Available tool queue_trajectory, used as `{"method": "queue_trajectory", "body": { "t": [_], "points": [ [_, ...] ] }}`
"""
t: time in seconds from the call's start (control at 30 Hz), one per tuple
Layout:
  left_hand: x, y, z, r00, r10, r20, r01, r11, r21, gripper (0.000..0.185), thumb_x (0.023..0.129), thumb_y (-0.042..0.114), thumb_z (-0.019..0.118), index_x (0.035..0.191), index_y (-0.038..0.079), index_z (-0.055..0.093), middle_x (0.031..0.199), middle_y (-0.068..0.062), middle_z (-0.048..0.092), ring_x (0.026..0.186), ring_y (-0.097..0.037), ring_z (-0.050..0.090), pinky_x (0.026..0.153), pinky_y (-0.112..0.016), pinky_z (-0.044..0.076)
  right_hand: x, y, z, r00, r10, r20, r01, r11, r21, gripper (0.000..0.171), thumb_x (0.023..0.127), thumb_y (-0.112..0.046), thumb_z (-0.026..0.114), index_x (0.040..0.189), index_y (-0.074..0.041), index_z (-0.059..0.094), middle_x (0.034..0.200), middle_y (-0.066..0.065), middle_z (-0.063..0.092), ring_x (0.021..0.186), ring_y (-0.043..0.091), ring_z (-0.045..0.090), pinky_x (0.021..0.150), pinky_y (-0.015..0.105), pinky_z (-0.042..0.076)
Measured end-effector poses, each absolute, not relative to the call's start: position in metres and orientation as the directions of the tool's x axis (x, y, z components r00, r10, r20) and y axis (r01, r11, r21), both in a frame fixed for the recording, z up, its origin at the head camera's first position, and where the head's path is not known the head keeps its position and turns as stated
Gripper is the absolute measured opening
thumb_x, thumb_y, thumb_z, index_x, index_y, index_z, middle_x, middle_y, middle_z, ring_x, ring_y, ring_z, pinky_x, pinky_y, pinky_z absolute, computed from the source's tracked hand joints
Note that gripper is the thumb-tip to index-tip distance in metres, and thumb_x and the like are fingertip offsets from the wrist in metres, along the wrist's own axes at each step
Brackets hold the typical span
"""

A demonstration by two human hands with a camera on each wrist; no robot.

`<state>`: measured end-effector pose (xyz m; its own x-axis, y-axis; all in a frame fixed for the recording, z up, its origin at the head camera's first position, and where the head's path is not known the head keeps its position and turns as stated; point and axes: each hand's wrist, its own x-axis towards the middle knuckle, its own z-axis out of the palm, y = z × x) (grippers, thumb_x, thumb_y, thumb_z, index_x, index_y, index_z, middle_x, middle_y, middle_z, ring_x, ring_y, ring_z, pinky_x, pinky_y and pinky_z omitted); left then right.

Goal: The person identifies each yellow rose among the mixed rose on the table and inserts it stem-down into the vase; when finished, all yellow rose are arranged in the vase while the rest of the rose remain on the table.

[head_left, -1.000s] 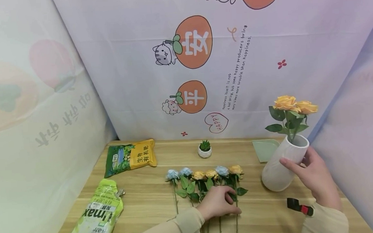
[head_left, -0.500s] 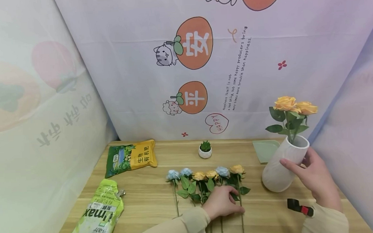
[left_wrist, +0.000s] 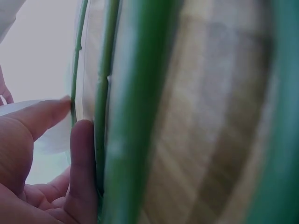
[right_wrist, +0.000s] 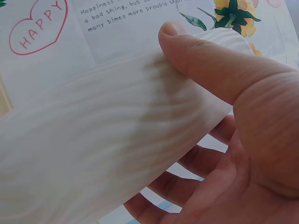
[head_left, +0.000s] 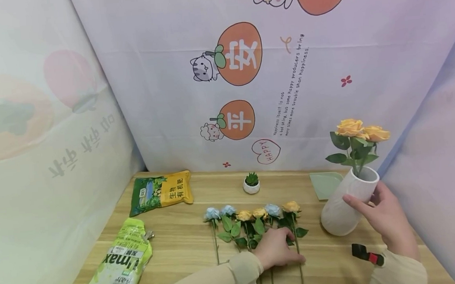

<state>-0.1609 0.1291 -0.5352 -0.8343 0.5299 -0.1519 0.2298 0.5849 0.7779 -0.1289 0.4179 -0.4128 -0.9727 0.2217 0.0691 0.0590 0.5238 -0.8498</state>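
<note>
Spanning the back of the scene, the printed backdrop reads "HAPPY" inside a heart and "Happiness itself is not a bad thing, but some happy producers bring many times more trouble than happiness." Below it, the wooden table carries two bags: the pale green bag shows "max", and the green and yellow bag bears Chinese characters. The white vase stands tilted at the right with two yellow roses in it; the right hand wraps its neck, thumb in front and fingers behind. It looks like ribbed ceramic, probably heavy and breakable, best held round the neck. A row of six roses lies flat at the table's centre. The left hand pinches the stem of the rightmost one between thumb and fingertips. The stems look thin, light and springy, so the grip belongs on the bare stem below the leaves.
</note>
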Motion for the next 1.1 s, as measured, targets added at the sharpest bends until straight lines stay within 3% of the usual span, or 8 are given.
{"method": "queue_trajectory", "body": {
  "t": [0.47,0.63,0.87,1.1],
  "points": [
    [-0.162,0.126,-0.534,-0.829,0.544,-0.13,0.241,0.558,0.794,0.035,0.083,0.011,0.085,0.115,0.015,0.073,0.065,0.012,0.065,0.047,-0.005,0.06,0.056,-0.018,0.051,-0.128,0.417,-0.413,-0.971,0.223,0.084,0.051,0.539,-0.841,0.095,0.103,-0.039,0.075,0.169,-0.002,0.019,0.168,0.034,0.031,0.145,0.057,0.039,0.109,0.079,0.039],
    [-0.162,0.125,-0.535,-0.823,0.545,-0.158,0.178,0.512,0.84,0.034,0.083,0.007,0.084,0.115,0.012,0.073,0.063,0.01,0.067,0.041,-0.007,0.06,0.056,-0.019,0.054,-0.127,0.417,-0.413,-0.972,0.222,0.075,0.056,0.53,-0.846,0.096,0.103,-0.039,0.075,0.17,-0.001,0.017,0.168,0.035,0.029,0.146,0.06,0.037,0.108,0.081,0.038],
    [-0.163,0.121,-0.532,-0.813,0.549,-0.195,0.085,0.443,0.893,0.035,0.084,0.001,0.082,0.116,0.01,0.074,0.076,0.008,0.07,0.05,-0.01,0.066,0.05,-0.025,0.058,-0.128,0.417,-0.413,-0.972,0.224,0.066,0.063,0.522,-0.851,0.097,0.103,-0.04,0.075,0.17,-0.002,0.016,0.169,0.035,0.027,0.147,0.06,0.035,0.109,0.081,0.037],
    [-0.159,0.113,-0.52,-0.788,0.569,-0.236,-0.042,0.332,0.942,0.033,0.087,-0.008,0.073,0.117,0.006,0.072,0.088,-0.004,0.07,0.057,-0.017,0.067,0.051,-0.031,0.062,-0.129,0.419,-0.413,-0.973,0.218,0.075,0.054,0.53,-0.846,0.096,0.104,-0.04,0.075,0.17,-0.003,0.016,0.169,0.034,0.028,0.146,0.059,0.037,0.108,0.081,0.038]
  ]
}}
